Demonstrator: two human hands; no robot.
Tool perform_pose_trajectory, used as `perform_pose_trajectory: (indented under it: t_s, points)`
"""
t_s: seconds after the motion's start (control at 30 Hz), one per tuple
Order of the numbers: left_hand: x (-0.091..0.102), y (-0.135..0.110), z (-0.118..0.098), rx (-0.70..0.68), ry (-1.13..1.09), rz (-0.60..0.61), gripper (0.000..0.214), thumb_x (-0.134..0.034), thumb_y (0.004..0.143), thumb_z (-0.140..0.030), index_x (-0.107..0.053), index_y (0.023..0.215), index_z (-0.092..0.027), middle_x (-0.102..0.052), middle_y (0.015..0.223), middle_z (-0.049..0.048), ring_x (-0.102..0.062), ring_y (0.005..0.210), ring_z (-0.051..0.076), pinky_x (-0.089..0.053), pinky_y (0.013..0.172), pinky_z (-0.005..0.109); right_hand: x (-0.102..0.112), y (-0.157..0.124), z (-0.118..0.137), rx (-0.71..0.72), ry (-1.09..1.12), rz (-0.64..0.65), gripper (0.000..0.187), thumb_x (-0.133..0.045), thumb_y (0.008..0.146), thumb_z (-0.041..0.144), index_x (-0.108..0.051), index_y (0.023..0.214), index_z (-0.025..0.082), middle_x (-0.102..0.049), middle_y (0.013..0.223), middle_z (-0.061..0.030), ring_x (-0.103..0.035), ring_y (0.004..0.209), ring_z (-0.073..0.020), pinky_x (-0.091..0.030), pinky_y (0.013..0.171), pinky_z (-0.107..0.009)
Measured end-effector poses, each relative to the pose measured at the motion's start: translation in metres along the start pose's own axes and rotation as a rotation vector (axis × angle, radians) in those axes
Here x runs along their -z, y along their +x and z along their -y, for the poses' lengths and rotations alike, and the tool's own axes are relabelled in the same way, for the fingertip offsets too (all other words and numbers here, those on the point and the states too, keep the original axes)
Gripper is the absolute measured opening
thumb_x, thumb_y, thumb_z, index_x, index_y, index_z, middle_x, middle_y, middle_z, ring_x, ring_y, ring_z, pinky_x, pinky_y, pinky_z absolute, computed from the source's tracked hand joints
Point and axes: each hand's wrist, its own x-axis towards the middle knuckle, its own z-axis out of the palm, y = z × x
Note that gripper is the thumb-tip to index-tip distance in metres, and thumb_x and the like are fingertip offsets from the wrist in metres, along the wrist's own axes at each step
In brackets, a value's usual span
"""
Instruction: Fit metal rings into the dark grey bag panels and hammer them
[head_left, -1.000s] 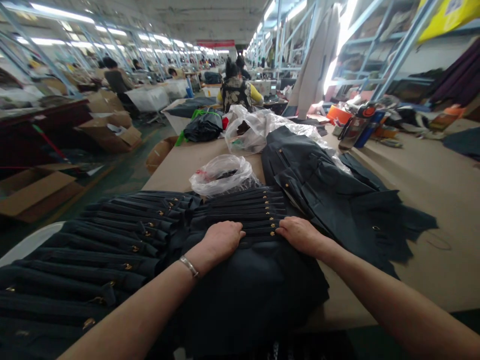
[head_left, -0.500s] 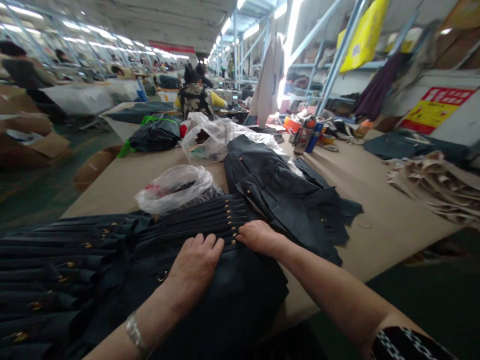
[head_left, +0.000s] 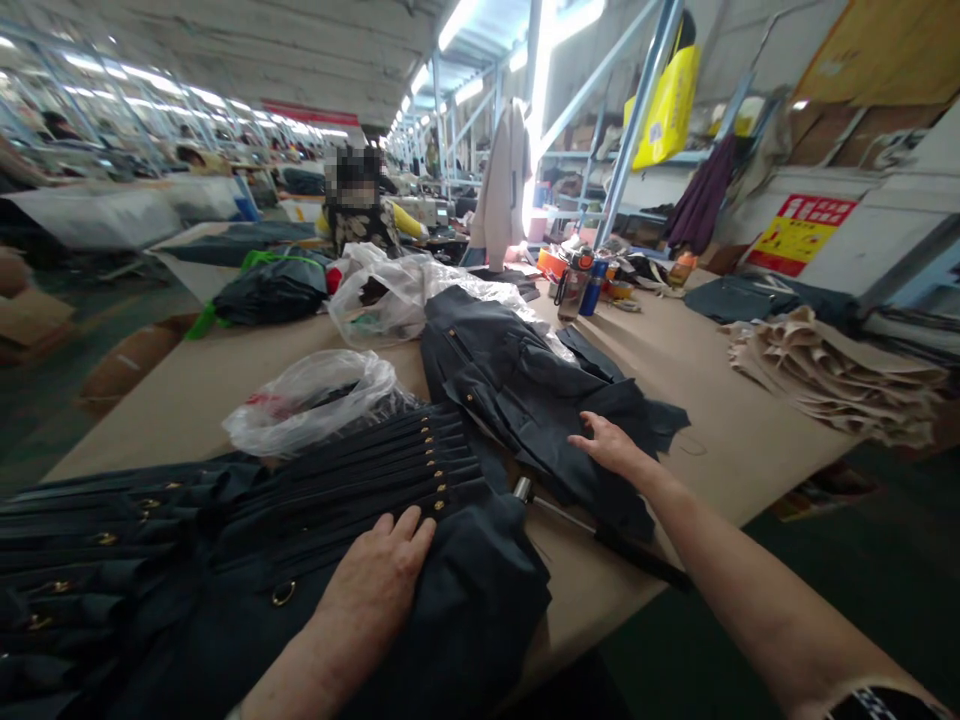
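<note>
My left hand lies flat, fingers stretched out, on a dark cloth piece at the near edge of the table. Just beyond its fingertips is a row of overlapped dark cloth pieces with small gold-coloured metal fittings along one side. My right hand, thumb and fingers apart, is over a loose heap of dark garment pieces and holds nothing; whether it touches the cloth I cannot tell. Between the hands, a hammer-like tool with a shiny metal end and dark handle lies partly under the heap.
Behind the row sits a clear plastic bag; a larger one is farther back. Bottles stand beyond the heap. Stacked beige cloth lies at right. A person works across the table.
My right hand has left the gold fittings and moved right, over the garment heap, its fingers opening. The tool has come into sight. My left hand stays on the cloth; the view has turned right.
</note>
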Motion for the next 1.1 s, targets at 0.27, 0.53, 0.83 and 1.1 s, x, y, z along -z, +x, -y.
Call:
perform_pose_trajectory:
  t_s: [0.27,0.53,0.83,1.1]
  points:
    - [-0.001,-0.001,0.000,0.006,-0.022,-0.006,0.051,-0.035,0.079,-0.001,-0.054,0.123,-0.019,-0.051,0.129,0.0091,-0.051,0.109,0.024,-0.045,0.090,0.037,-0.034,0.030,0.025,-0.017,-0.030,0.059,0.056,-0.061,0.075,0.049,-0.055,0.119,0.015,-0.060,0.113,-0.0155,-0.056,0.104,-0.0282,-0.042,0.085,-0.034]
    - [-0.002,-0.002,0.001,0.008,-0.026,0.012,0.052,-0.036,0.079,-0.001,-0.052,0.125,-0.019,-0.050,0.132,0.0101,-0.050,0.114,0.027,-0.044,0.093,0.040,-0.020,0.046,0.011,0.043,0.040,0.040,0.039,-0.052,0.084,0.040,-0.057,0.116,0.018,-0.063,0.110,-0.0079,-0.059,0.100,-0.0176,-0.043,0.082,-0.024]
    - [-0.003,-0.002,0.001,0.022,-0.044,0.023,0.053,-0.037,0.078,-0.001,-0.053,0.125,-0.020,-0.050,0.133,0.0098,-0.049,0.115,0.026,-0.044,0.094,0.039,-0.026,0.057,0.013,-0.033,0.030,-0.085,0.032,-0.055,0.082,0.031,-0.064,0.109,0.016,-0.067,0.108,-0.0102,-0.061,0.101,-0.0205,-0.043,0.085,-0.025]
    - [-0.005,-0.001,0.002,0.025,-0.040,0.034,0.054,-0.035,0.079,-0.001,-0.051,0.128,-0.020,-0.048,0.135,0.0095,-0.048,0.116,0.027,-0.043,0.094,0.041,0.022,0.022,0.039,0.167,0.070,-0.159,0.026,-0.044,0.089,0.031,-0.067,0.093,0.020,-0.071,0.093,-0.0088,-0.065,0.089,-0.0200,-0.044,0.079,-0.026]
